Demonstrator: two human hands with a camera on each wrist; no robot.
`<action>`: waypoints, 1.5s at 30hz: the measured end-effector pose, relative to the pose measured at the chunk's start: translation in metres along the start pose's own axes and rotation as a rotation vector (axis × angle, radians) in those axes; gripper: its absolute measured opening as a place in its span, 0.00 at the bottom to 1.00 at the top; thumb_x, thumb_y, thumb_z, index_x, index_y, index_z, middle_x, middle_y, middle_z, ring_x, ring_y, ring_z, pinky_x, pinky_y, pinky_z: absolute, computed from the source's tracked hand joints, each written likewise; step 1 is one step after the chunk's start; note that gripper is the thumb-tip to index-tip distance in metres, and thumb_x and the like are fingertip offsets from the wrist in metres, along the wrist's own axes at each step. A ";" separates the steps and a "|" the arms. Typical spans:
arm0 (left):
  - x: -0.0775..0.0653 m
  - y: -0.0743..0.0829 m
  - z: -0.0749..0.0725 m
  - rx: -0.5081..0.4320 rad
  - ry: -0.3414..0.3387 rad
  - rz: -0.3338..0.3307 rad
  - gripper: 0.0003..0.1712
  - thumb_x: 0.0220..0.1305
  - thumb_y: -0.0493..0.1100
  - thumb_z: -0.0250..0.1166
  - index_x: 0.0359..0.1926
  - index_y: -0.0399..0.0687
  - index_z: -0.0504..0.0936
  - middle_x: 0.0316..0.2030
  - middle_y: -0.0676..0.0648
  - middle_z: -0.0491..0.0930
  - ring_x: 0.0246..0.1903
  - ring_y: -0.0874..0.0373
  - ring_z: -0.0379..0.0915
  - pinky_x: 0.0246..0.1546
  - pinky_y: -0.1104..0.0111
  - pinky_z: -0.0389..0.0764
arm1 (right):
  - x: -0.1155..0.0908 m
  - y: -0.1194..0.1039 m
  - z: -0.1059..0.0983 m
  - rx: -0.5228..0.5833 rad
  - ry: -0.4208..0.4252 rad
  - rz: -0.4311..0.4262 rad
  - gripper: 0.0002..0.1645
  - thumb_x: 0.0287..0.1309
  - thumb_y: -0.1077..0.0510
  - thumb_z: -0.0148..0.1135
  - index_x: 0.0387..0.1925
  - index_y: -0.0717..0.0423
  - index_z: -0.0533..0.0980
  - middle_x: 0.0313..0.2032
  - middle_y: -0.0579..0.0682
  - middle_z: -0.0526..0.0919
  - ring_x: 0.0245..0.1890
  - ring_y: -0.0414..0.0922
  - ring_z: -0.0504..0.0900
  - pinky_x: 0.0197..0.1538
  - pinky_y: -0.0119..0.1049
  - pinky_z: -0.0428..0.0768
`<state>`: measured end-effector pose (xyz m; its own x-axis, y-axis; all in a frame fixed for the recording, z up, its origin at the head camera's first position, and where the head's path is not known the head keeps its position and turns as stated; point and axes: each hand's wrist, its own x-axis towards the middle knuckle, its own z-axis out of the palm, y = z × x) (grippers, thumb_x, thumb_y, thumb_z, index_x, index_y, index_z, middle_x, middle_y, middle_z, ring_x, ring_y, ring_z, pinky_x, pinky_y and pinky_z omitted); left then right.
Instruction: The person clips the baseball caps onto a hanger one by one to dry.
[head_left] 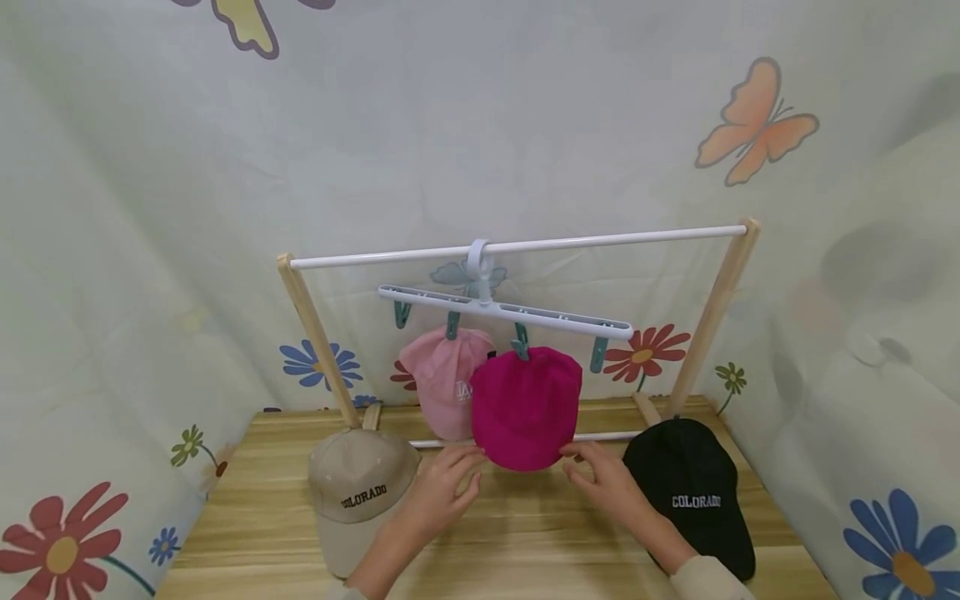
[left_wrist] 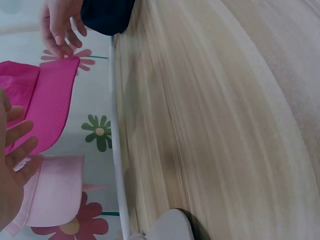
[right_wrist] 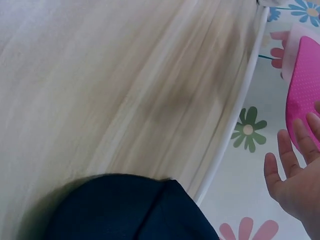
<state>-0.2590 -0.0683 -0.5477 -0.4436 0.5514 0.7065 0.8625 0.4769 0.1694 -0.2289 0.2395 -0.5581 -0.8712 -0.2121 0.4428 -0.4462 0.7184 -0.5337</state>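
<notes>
A magenta cap (head_left: 527,408) hangs by a green clip (head_left: 521,342) from a pale clip hanger (head_left: 502,310), its brim pointing down. At the brim's left edge is my left hand (head_left: 442,487), the fingertips right at the cloth and the thumb apart from the index finger. My right hand (head_left: 603,479) reaches the brim's opposite edge with its fingertips; in the right wrist view its other fingers (right_wrist: 289,155) are spread. Left of the magenta cap, a pink cap (head_left: 442,375) with white letters hangs from another clip (head_left: 452,325), partly covered by it.
The hanger hooks over the white rail (head_left: 615,242) of a wooden-legged rack (head_left: 708,325). A beige cap (head_left: 352,475) lies on the wooden table (head_left: 517,550) beside my left forearm. A black cap (head_left: 686,492) lies beside my right forearm. Unused clips (head_left: 598,355) hang at the hanger's ends.
</notes>
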 end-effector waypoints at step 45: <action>0.006 0.013 0.032 -0.056 -0.031 0.061 0.13 0.63 0.36 0.66 0.49 0.46 0.87 0.50 0.48 0.84 0.52 0.54 0.80 0.55 0.65 0.79 | -0.008 0.010 -0.020 -0.092 -0.042 0.045 0.14 0.64 0.59 0.69 0.51 0.53 0.82 0.48 0.48 0.85 0.45 0.45 0.82 0.49 0.43 0.83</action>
<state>-0.2579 -0.0369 -0.5633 -0.3960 0.5997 0.6953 0.9003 0.4027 0.1654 -0.2225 0.2611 -0.5525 -0.8985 -0.2045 0.3885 -0.3876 0.7850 -0.4833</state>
